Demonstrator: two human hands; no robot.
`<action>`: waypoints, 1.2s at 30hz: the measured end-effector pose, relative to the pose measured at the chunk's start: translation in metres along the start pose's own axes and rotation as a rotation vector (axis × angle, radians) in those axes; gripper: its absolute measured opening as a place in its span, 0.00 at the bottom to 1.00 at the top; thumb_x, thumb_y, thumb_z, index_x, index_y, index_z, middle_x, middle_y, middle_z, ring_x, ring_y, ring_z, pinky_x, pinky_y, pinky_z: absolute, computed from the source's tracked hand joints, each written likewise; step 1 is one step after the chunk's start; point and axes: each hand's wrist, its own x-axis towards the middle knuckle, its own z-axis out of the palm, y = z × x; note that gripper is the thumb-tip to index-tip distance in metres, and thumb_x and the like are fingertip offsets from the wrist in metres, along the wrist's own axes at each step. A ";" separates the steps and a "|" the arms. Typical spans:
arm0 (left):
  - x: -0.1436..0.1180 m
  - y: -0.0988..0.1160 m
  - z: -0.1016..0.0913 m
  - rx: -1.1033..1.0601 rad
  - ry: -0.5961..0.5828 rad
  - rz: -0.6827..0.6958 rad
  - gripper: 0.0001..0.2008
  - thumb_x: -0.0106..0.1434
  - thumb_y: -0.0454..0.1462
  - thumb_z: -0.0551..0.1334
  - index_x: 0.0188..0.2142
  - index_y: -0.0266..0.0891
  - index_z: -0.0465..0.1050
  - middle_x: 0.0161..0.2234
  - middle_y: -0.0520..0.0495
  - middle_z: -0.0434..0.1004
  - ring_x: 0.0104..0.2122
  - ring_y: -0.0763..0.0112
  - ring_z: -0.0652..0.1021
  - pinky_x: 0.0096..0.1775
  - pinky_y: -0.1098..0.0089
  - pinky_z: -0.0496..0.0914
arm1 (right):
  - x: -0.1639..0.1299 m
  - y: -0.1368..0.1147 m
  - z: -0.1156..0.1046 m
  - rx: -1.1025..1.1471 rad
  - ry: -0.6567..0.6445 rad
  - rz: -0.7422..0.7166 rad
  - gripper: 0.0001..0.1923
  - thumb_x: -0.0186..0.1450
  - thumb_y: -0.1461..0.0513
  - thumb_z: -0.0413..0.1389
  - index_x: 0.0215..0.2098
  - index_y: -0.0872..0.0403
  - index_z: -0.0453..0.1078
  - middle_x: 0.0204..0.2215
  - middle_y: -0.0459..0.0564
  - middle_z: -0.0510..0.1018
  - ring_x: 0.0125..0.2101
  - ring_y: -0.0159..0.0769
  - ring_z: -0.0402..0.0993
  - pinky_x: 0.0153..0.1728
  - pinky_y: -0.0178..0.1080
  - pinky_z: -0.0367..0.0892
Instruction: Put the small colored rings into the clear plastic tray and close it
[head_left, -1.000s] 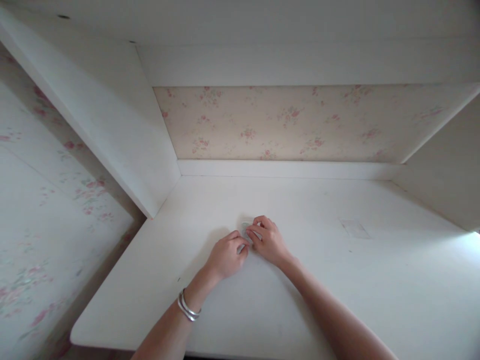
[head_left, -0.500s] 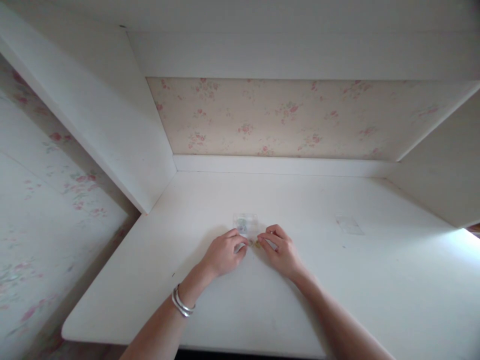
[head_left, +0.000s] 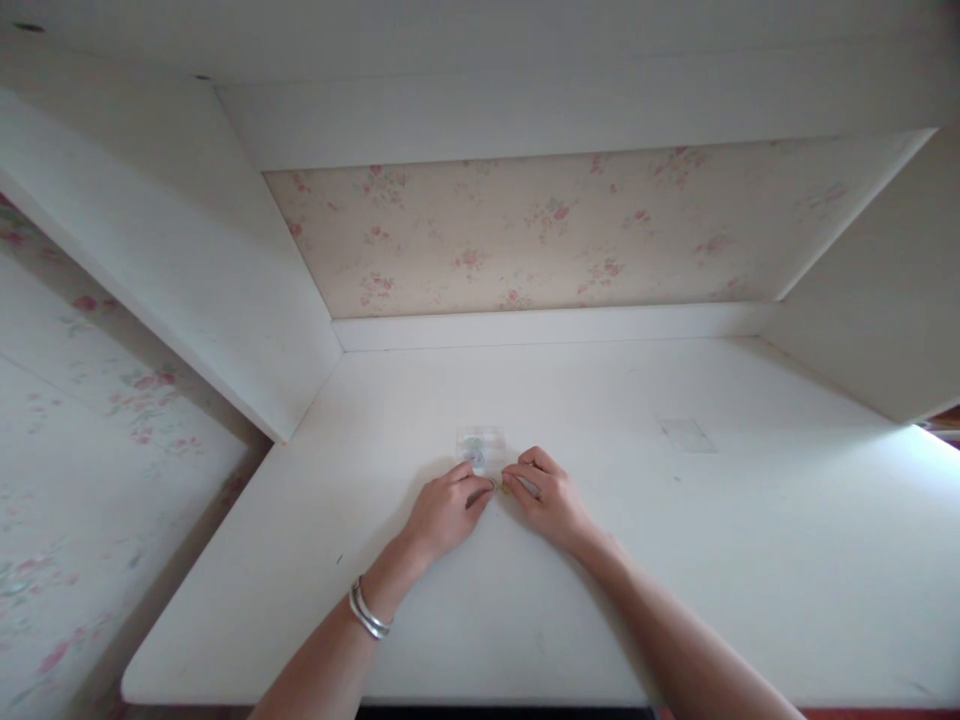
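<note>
My left hand (head_left: 446, 510) and my right hand (head_left: 550, 498) rest close together on a white desk top (head_left: 675, 560), fingertips nearly meeting. Both pinch the near edge of a small clear plastic bag (head_left: 480, 447) that lies flat on the desk just beyond the fingers. Something small and dark shows through the bag, and a tiny yellowish bit sits between the fingertips. Silver bangles (head_left: 366, 612) circle my left wrist.
White side panels (head_left: 225, 300) wall the desk on the left and right, with a shelf overhead. Floral wallpaper (head_left: 525, 230) covers the back. A faint clear rectangular patch (head_left: 686, 435) lies on the desk to the right. Bright light falls in at the far right.
My right hand has drawn back off the small bag, uncovering it. Both hands now hold its near edge. The view has tilted slightly.
</note>
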 end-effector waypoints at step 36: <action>0.023 -0.013 -0.024 -0.165 0.191 -0.116 0.12 0.65 0.40 0.54 0.36 0.40 0.75 0.31 0.49 0.72 0.29 0.74 0.71 0.32 0.74 0.66 | 0.001 -0.013 0.001 -0.268 -0.213 -0.102 0.08 0.65 0.61 0.52 0.40 0.48 0.73 0.33 0.47 0.68 0.34 0.31 0.65 0.37 0.36 0.54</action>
